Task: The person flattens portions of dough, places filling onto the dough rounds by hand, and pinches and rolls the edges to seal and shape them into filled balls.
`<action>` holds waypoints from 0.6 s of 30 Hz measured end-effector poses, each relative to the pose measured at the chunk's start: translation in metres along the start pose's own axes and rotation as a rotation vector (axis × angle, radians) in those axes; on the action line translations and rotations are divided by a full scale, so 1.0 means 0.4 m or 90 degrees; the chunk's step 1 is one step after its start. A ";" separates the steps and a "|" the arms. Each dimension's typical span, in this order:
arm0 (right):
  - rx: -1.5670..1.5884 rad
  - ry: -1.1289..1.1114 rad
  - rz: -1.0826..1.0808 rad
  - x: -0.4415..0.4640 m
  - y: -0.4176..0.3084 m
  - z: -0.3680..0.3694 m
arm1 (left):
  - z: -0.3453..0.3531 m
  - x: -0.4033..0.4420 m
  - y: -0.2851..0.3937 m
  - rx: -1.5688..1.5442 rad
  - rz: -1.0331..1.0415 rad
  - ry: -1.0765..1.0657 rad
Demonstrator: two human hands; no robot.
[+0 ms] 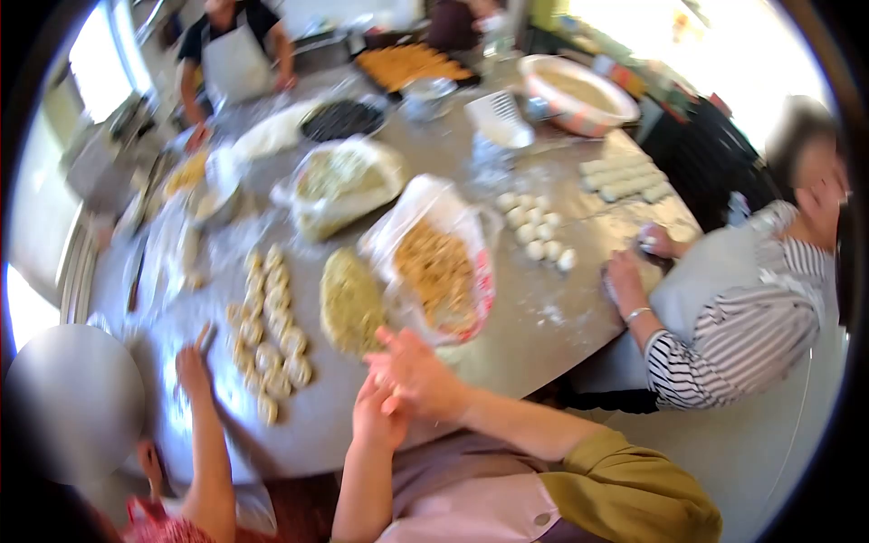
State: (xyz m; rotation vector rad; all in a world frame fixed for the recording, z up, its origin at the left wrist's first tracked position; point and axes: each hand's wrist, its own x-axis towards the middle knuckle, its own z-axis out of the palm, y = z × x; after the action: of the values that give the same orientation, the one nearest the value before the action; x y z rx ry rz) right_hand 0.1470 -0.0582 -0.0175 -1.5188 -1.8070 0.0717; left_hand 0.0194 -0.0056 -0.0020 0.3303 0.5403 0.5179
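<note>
Near the table's front edge, my left hand and my right hand are together, fingers closed around something small and pale that they mostly hide. Just beyond them lies an oval greenish-yellow mound. To its right is an open plastic bag of crumbly orange-brown filling. Left of the mound, several small pale dough pieces lie in rows. A bag of pale green filling stands farther back.
A co-worker in stripes works at the right, beside dough balls and dough rolls. Another person's arm reaches in at left. An aproned person, a dark bowl, an orange tray and a large tub are behind.
</note>
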 end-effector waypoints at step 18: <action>0.400 0.336 0.311 0.035 -0.059 0.010 | 0.102 -0.011 -0.048 0.147 0.211 -0.062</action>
State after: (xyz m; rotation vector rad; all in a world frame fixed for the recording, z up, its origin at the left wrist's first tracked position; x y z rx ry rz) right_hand 0.1253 -0.0513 -0.0018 -1.3128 -0.8574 0.3965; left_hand 0.0462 -0.0304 0.0246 0.6697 0.4534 0.7573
